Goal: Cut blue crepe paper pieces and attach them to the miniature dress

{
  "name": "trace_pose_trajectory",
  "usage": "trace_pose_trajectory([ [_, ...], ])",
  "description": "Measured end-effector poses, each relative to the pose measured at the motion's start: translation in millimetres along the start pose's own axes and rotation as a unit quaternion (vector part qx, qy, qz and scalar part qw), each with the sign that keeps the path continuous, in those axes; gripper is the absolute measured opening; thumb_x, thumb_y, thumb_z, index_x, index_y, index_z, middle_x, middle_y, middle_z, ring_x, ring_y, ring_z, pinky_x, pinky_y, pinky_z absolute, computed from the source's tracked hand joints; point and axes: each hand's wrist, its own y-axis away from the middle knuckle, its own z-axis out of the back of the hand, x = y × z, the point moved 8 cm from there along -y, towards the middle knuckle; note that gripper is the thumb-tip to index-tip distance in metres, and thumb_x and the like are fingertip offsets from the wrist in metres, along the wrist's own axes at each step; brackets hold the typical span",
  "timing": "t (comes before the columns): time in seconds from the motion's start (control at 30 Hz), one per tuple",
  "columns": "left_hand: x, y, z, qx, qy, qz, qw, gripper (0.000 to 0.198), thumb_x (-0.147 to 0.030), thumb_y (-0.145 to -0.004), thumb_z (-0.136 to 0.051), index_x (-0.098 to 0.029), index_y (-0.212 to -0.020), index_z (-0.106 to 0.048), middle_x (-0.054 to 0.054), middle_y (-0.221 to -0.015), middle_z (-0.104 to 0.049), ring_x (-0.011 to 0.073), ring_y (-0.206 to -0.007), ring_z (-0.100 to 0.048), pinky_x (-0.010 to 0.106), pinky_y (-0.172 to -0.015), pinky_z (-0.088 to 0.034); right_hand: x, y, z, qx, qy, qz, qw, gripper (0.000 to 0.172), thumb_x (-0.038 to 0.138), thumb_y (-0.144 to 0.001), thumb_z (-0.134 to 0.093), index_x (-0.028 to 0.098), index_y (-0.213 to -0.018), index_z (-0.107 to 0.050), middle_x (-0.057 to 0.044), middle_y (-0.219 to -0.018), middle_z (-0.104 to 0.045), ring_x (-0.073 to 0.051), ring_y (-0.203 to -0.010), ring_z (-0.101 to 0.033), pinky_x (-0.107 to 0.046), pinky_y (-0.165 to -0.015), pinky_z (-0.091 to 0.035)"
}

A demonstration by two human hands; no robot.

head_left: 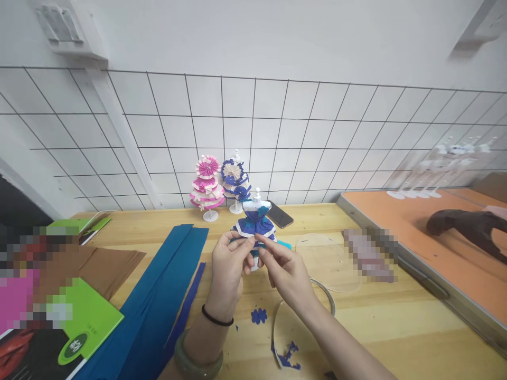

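Observation:
A small white dress form wears a blue crepe-paper dress point(257, 226) with white edging and a teal bow-like trim at the chest. My left hand point(230, 261) is closed, thumb and fingers pinching at the front of the dress's skirt. From the other side my right hand point(287, 270) pinches the same spot, its index fingertip close to the left thumb. Whether a tiny piece lies between the fingertips is too small to see. The dress's lower tiers and the stand's foot are mostly behind my hands. Beneath them, blue flower-shaped paper cutouts point(259, 316) lie on the wooden table.
Behind stand a pink paper dress point(207, 184) and a blue-and-cream one point(236, 177). A phone point(281, 215) lies nearby. Teal paper sheets point(158, 295) and packets point(95, 311) cover the left; paper scraps point(291, 356) lie in front. Right, an orange board point(407, 211) carries white forms point(420, 171).

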Motion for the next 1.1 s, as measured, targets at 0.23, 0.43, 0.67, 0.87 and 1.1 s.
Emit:
trace_pose_trajectory([
  [0.23, 0, 0, -3.6, 0.013, 0.007, -0.003, 1.000, 0.023, -0.025, -0.065, -0.064, -0.017, -0.076, -0.046, -0.006, -0.045, -0.052, 0.0052, -0.034, -0.044, 0.012, -0.030, -0.027, -1, -2, 2, -0.011, -0.014, -0.015, 1.000, 0.040, 0.037, -0.074, -0.054, 0.013, -0.107, -0.057, 0.004, -0.055, -0.048, -0.004, -0.033, -0.033, -0.018, -0.032, -0.029],
  [0.43, 2, 0, -1.5, 0.001, 0.006, 0.002, 1.000, 0.027, -0.027, -0.062, -0.067, -0.017, -0.076, -0.046, -0.005, -0.045, -0.053, 0.0059, -0.035, -0.044, 0.013, -0.030, -0.027, -5, -3, 1, -0.002, -0.149, -0.074, 0.986, 0.034, 0.030, -0.070, -0.059, 0.014, -0.101, -0.060, 0.005, -0.055, -0.051, -0.002, -0.032, -0.030, -0.017, -0.035, -0.020],
  [0.67, 0, 0, 0.9, -0.017, -0.004, 0.008, 1.000, 0.028, -0.026, -0.062, -0.067, -0.018, -0.076, -0.044, -0.006, -0.045, -0.052, 0.0055, -0.033, -0.043, 0.013, -0.029, -0.027, -9, -5, 3, 0.008, -0.282, -0.117, 0.952, 0.025, 0.023, -0.071, -0.060, 0.015, -0.094, -0.060, 0.006, -0.056, -0.049, 0.001, -0.032, -0.024, -0.017, -0.039, -0.021],
  [0.87, 0, -1, 3.1, -0.021, 0.001, 0.001, 1.000, 0.029, -0.025, -0.062, -0.067, -0.019, -0.071, -0.040, -0.008, -0.043, -0.050, 0.0057, -0.034, -0.043, 0.013, -0.029, -0.026, -16, 6, 17, 0.054, -0.053, -0.084, 0.994, 0.016, 0.030, -0.074, -0.057, 0.016, -0.082, -0.060, 0.006, -0.053, -0.048, -0.003, -0.034, -0.030, -0.017, -0.036, -0.022],
  [1.1, 1, -1, 1.4, -0.009, 0.007, 0.006, 1.000, 0.028, -0.025, -0.063, -0.066, -0.019, -0.072, -0.040, -0.007, -0.044, -0.051, 0.0052, -0.033, -0.042, 0.013, -0.029, -0.025, -36, 38, 2, 0.217, 0.376, 0.021, 0.901, 0.021, 0.002, -0.065, -0.044, 0.018, -0.065, -0.058, 0.000, -0.067, -0.059, -0.014, -0.063, -0.050, -0.022, -0.057, -0.034],
])
